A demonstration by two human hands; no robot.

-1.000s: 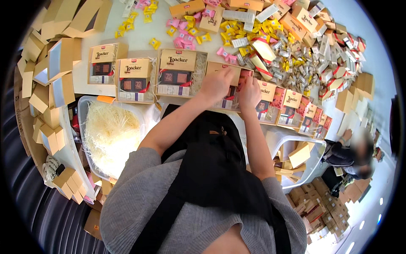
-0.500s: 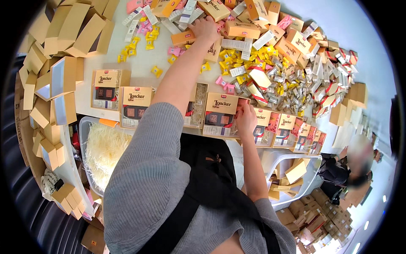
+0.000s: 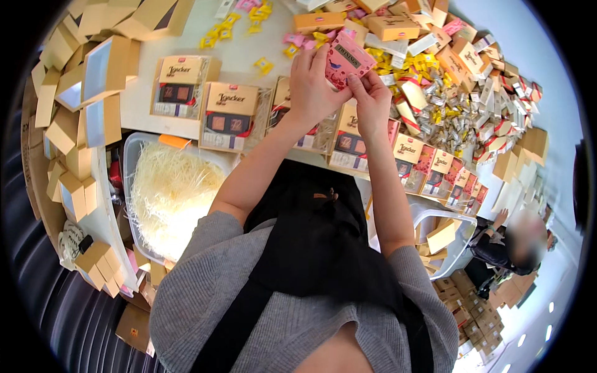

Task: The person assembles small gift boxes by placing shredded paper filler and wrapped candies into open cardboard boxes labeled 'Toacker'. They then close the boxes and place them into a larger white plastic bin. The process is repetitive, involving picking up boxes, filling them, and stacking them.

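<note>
A small pink tea box (image 3: 348, 61) with a berry pattern and a dark label is held up in front of me. My left hand (image 3: 316, 81) grips its left side. At its lower right edge, my right hand (image 3: 372, 102) pinches with thumb and fingers. Below my hands runs a row of kraft gift boxes with clear windows. One gift box (image 3: 348, 142), partly behind my right forearm, holds a cream wafer carton and a dark chocolate pack. Left of my arms stand another filled box (image 3: 229, 117) and one farther left (image 3: 180, 87). Those at right also show pink boxes (image 3: 428, 163).
Yellow-wrapped sweets (image 3: 424, 57), orange cartons (image 3: 393, 28) and silver-wrapped pieces are heaped at the far right. Folded kraft boxes (image 3: 102, 121) crowd the left. A bin of pale shredded filler (image 3: 168, 193) and a clear bin (image 3: 457, 255) stand below. A co-worker (image 3: 497, 245) is at right.
My left hand has come back from the heap of cartons. My right hand has risen from a gift box, and both now hold the pink tea box. The view has shifted.
</note>
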